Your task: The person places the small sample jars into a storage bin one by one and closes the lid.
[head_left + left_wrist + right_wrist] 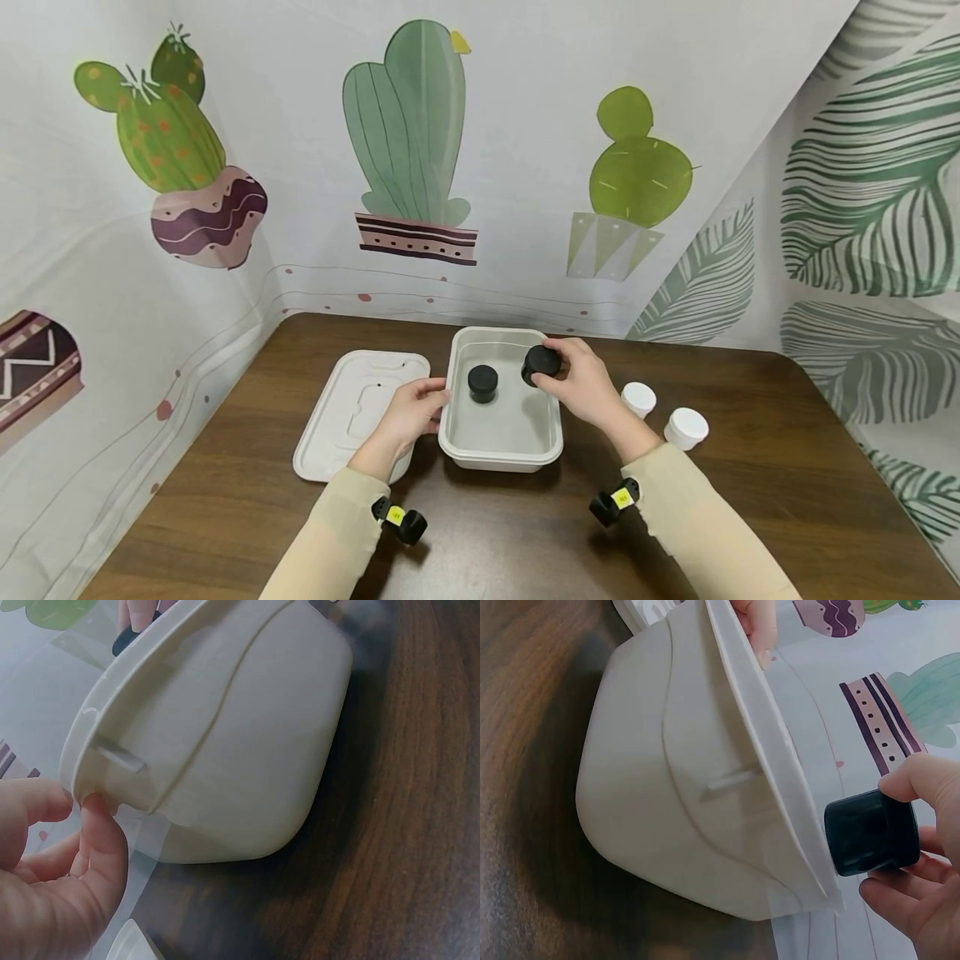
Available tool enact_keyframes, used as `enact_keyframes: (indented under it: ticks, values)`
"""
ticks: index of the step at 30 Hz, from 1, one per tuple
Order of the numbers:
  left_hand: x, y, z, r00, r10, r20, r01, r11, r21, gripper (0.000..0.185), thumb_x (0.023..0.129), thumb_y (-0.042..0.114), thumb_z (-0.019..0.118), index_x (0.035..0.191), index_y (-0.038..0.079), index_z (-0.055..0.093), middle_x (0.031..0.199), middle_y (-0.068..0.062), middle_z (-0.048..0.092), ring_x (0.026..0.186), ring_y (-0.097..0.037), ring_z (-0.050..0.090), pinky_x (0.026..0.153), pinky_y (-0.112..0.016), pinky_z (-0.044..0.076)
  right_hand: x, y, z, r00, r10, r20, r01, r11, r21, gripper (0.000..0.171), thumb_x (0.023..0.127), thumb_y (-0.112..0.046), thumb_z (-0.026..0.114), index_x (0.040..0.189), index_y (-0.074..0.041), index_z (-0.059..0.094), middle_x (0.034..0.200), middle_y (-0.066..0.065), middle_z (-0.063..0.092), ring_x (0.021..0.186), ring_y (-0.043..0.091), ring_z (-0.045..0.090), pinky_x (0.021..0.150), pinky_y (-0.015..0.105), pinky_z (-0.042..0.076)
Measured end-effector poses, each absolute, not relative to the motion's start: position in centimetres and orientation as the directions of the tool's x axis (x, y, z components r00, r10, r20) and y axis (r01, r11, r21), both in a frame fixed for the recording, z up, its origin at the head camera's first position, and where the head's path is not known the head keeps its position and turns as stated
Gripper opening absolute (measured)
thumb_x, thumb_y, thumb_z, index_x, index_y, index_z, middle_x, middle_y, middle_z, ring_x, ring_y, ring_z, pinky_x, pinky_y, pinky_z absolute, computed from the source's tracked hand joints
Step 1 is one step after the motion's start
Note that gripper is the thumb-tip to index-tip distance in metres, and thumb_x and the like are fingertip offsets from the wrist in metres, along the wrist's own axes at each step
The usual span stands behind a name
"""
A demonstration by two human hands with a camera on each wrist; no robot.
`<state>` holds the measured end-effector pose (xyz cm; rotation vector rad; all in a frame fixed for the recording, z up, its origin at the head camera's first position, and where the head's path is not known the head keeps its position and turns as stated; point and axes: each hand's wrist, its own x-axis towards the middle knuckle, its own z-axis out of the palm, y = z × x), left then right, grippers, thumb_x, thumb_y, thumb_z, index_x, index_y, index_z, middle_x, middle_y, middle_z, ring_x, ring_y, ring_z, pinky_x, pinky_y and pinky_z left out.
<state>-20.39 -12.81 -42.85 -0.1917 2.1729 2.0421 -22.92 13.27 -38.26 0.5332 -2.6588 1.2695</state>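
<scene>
Head view: the right hand (pixel 588 383) pinched a black jar (pixel 542 361) between thumb and fingers, over the right side of the box (pixel 501 457); the right wrist view cut that hand off at its edge. The left hand (pixel 408 412) pinched the box's left rim, which partly hid its fingertips from the head camera. Inside the box stood another black jar (pixel 483 380), screened by the walls from both wrist cameras. Left of the box lay the lid (pixel 330 433), partly covered by the left hand. Right of the box stood a white jar (pixel 639 397) and, farther out, a second white jar (pixel 687 427).
</scene>
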Motion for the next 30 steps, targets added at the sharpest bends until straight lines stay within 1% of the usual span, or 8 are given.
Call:
enact_keyframes:
  ticks: [7, 15, 22, 26, 30]
  values:
    - [-20.4, -12.8, -42.9, -0.980, 0.020, -0.196, -0.195, 0.056, 0.979, 0.036, 0.091, 0.009, 0.056, 0.124, -0.004, 0.055, 0.097, -0.021, 0.066, 0.062, -0.013, 0.061, 0.054, -0.024, 0.052, -23.2, 12.6, -38.5, -0.922, -0.266, 0.280, -0.386, 0.582, -0.716, 0.053, 0.078, -0.013, 0.074, 0.125, 0.002, 0.056, 0.120, 0.018, 0.054, 0.095, 0.027, 0.063, 0.081, 0.037, 0.055]
    - [-20.5, -12.8, -43.0, -0.982, 0.019, -0.186, -0.185, 0.069, 0.980, 0.036, 0.091, 0.009, 0.055, 0.124, -0.005, 0.055, 0.096, -0.021, 0.065, 0.061, -0.013, 0.061, 0.054, -0.023, 0.052, -23.5, 11.8, -38.7, -0.927, -0.293, 0.235, -0.364, 0.540, -0.759, 0.055, 0.078, -0.013, 0.073, 0.127, 0.003, 0.054, 0.122, 0.018, 0.051, 0.104, 0.031, 0.062, 0.087, 0.037, 0.054]
    - [-20.5, -12.8, -42.9, -0.981, 0.008, -0.193, -0.191, 0.079, 0.978, 0.035, 0.091, 0.010, 0.056, 0.124, -0.002, 0.056, 0.098, -0.019, 0.065, 0.062, -0.012, 0.061, 0.054, -0.023, 0.052, -23.8, 11.3, -39.0, -0.927, -0.310, 0.213, -0.352, 0.521, -0.778, 0.055, 0.078, -0.012, 0.073, 0.127, 0.004, 0.053, 0.120, 0.018, 0.051, 0.105, 0.032, 0.062, 0.088, 0.038, 0.054]
    - [-20.5, -12.8, -42.9, -0.983, 0.010, -0.186, -0.184, 0.085, 0.979, 0.035, 0.091, 0.010, 0.056, 0.124, -0.004, 0.056, 0.097, -0.019, 0.065, 0.062, -0.012, 0.061, 0.054, -0.023, 0.052, -23.9, 11.1, -39.2, -0.927, -0.314, 0.205, -0.348, 0.516, -0.783, 0.056, 0.078, -0.012, 0.073, 0.128, 0.004, 0.052, 0.120, 0.019, 0.051, 0.106, 0.033, 0.061, 0.088, 0.040, 0.054]
    - [-20.4, -12.7, -42.7, -0.982, 0.015, -0.186, -0.184, 0.085, 0.979, 0.036, 0.091, 0.009, 0.056, 0.124, -0.006, 0.055, 0.097, -0.020, 0.065, 0.063, -0.012, 0.061, 0.054, -0.023, 0.052, -24.1, 10.9, -39.6, -0.926, -0.311, 0.214, -0.356, 0.532, -0.768, 0.057, 0.078, -0.013, 0.073, 0.129, 0.003, 0.052, 0.122, 0.019, 0.051, 0.107, 0.032, 0.060, 0.088, 0.039, 0.054]
